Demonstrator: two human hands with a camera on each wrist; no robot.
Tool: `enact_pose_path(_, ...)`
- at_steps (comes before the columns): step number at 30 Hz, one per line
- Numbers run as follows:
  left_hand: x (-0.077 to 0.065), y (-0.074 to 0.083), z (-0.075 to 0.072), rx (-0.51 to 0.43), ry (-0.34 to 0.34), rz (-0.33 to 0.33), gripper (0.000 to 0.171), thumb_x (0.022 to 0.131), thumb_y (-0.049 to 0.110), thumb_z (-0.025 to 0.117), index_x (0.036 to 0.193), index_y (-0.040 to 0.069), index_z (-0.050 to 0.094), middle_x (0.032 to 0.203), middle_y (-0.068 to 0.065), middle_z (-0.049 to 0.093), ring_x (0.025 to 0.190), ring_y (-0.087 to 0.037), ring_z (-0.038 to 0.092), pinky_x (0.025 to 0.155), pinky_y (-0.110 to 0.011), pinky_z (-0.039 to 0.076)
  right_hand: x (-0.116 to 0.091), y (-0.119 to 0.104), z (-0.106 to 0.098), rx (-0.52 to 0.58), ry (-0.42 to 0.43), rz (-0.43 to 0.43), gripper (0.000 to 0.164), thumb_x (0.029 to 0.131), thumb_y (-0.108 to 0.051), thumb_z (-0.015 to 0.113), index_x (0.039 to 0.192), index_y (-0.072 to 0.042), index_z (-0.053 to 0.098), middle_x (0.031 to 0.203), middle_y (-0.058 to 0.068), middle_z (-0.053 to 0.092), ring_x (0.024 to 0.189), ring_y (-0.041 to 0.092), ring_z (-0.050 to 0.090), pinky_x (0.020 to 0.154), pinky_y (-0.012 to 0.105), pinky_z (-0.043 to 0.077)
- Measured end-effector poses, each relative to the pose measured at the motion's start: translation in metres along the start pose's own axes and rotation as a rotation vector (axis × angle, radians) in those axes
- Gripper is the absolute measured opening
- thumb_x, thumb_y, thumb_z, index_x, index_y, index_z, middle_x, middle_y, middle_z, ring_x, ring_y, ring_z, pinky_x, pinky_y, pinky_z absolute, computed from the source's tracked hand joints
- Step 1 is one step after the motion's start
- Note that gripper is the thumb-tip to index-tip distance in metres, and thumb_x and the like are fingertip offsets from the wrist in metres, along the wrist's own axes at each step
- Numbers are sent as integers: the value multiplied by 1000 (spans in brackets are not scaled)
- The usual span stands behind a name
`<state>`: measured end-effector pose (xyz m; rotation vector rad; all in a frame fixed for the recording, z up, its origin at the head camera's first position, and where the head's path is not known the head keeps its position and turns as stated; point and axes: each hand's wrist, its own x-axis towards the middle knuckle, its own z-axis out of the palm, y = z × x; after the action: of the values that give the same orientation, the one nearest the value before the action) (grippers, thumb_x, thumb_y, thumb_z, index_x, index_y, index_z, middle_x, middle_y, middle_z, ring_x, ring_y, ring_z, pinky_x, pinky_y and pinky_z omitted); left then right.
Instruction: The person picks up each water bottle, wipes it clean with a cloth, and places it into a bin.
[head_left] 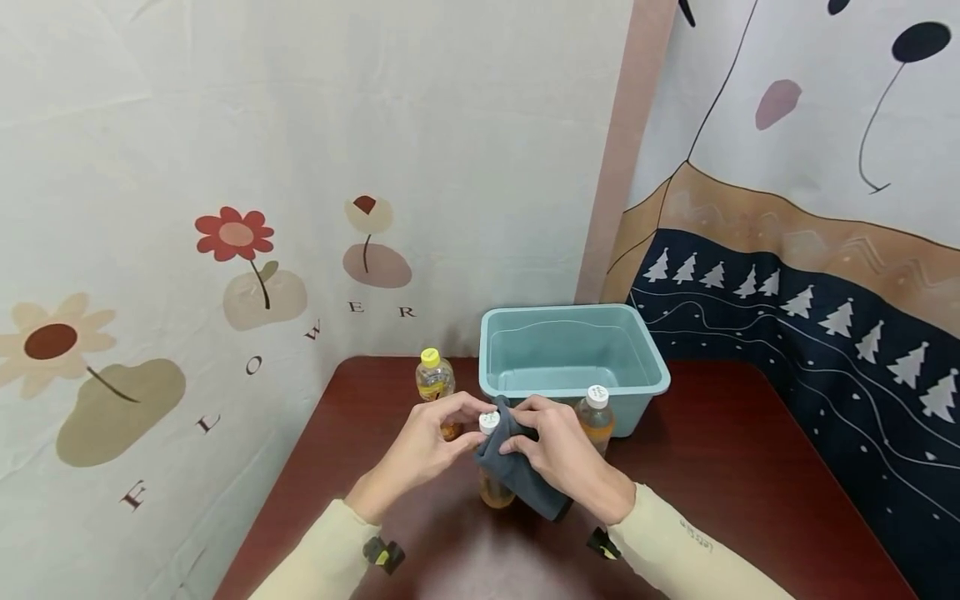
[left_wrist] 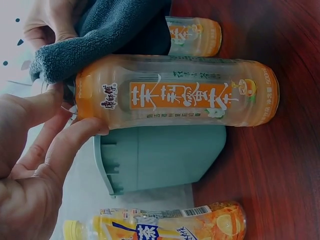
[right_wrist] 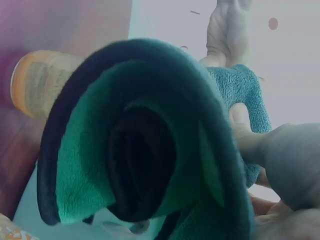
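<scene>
Head-view lower centre, gripping the foremost bottle [head_left: 496,494] by its neck with left fingers [left_wrist: 75,142], pinching grey cloth [head_left: 527,477] against it with right fingers [head_left: 538,410], possibly risking a topple from rubbing too hard.

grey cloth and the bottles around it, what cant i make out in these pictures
Head view: most of the label on the held jasmine honey tea bottle, covered by the grey cloth.
Head view: part of the yellow-capped tea bottle, behind the left hand.
Left wrist view: the yellow-capped tea bottle's lower side, cut off by the bottom edge.
Right wrist view: writing on the bottle at left, too blurred; its top, behind the cloth.
</scene>
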<state>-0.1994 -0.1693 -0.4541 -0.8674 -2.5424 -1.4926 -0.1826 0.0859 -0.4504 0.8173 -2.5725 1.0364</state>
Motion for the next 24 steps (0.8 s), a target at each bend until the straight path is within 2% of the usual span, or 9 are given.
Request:
enact_pose_path(6,1,-2,0,-14,-2,5,40,99,4,93,132,25,83,132,-1,86,117,-19,88,95,-27,70,-2,6,2,-19,-1,-17,44,93,-17,99,134,-6,87,116,4,79,101,20,82,84,27,68)
enact_pose_path(14,0,-2,0,20,-6,3,40,98,10,95,133,26,81,131,2,86,116,-16,87,99,-31,70,-13,20,11,-33,-27,10,41,91,-13,100,129,-5,89,114,6,81,100,21,83,83,26,68)
enact_pose_path(20,0,-1,-2,45,-7,-2,43,98,12,95,135,29,80,130,5,86,115,-15,87,102,-32,69,-17,35,27,-86,-60,-4,30,88,-5,101,116,-7,92,100,4,81,94,21,81,77,26,65)
enact_pose_path(24,0,-1,0,57,-6,1,42,99,14,95,134,30,80,130,6,85,116,-14,86,103,-29,68,-22,46,42,-121,-126,-1,23,88,0,100,107,-10,92,91,3,76,90,23,80,71,25,61)
